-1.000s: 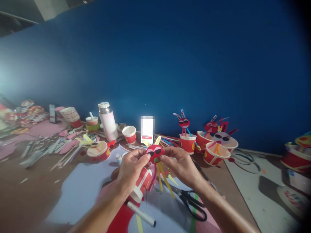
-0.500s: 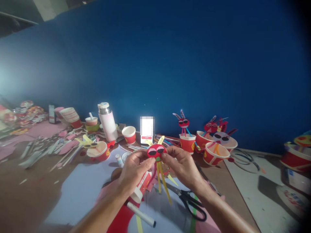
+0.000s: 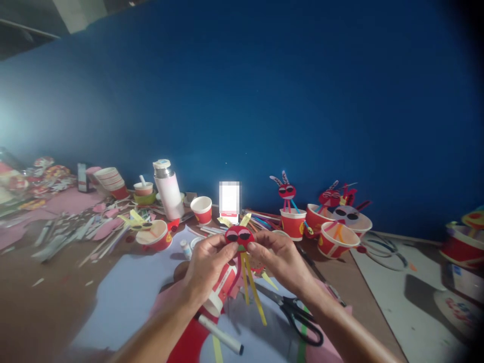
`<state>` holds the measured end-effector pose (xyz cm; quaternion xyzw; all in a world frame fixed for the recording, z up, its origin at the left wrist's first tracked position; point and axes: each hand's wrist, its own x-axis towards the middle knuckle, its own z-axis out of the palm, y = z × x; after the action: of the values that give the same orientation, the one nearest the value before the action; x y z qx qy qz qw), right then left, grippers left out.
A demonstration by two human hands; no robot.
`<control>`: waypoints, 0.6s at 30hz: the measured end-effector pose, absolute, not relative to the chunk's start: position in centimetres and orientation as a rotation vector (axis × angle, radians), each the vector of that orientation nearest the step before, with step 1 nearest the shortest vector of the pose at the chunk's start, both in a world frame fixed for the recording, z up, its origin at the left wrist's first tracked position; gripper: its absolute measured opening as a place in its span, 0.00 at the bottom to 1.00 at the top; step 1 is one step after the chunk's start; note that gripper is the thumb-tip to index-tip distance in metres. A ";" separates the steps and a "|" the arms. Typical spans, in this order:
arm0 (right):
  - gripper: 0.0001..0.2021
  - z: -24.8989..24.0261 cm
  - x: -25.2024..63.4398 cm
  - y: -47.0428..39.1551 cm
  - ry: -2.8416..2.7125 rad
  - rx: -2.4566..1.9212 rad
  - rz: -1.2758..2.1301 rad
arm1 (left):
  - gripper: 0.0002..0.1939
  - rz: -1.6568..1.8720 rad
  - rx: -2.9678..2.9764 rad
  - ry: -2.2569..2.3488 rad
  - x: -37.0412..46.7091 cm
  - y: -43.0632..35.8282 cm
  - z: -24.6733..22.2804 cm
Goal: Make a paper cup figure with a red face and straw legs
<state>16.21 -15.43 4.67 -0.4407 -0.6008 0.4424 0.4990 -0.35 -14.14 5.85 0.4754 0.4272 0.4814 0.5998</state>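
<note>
A red paper face (image 3: 239,233) with dark-lidded eyes, a green mouth, pale yellow ears on top and long yellow strips (image 3: 254,292) hanging below is held up over the table. My left hand (image 3: 212,262) pinches its left edge between thumb and fingers. The opposite edge is pinched by my right hand (image 3: 278,254). Below the hands a red paper cup (image 3: 222,292) lies tipped on its side. Black-handled scissors (image 3: 298,312) rest under my right wrist. A white marker (image 3: 221,334) with a black end lies nearer to me.
A white thermos (image 3: 168,191), a paper cup (image 3: 201,209) and a lit phone (image 3: 229,201) stand along the blue wall. To the right are cups with paper figures (image 3: 287,191). Paper strips (image 3: 79,229) litter the left, beside a stack of cups (image 3: 112,181).
The red face has shifted slightly left and tilted a little in my fingers. Both hands keep their pinch on it. Things on the table look the same.
</note>
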 end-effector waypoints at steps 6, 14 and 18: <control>0.09 5.2 15.9 -16.0 -1.525 -1.181 0.885 | 0.07 1.106 1.127 0.971 -0.4 -14.3 5.7; 0.09 5.5 16.0 -16.3 -1.543 -1.132 0.835 | 0.04 1.084 1.011 0.799 -0.3 -14.1 5.6; 0.13 5.9 16.7 -16.4 -1.432 -0.975 1.079 | 0.04 0.928 0.856 0.496 -0.8 -13.6 5.6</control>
<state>16.68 -16.43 5.94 -0.4071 -0.5982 0.4507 0.5228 -0.85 -13.63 5.58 0.3958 0.2294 0.4294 0.7787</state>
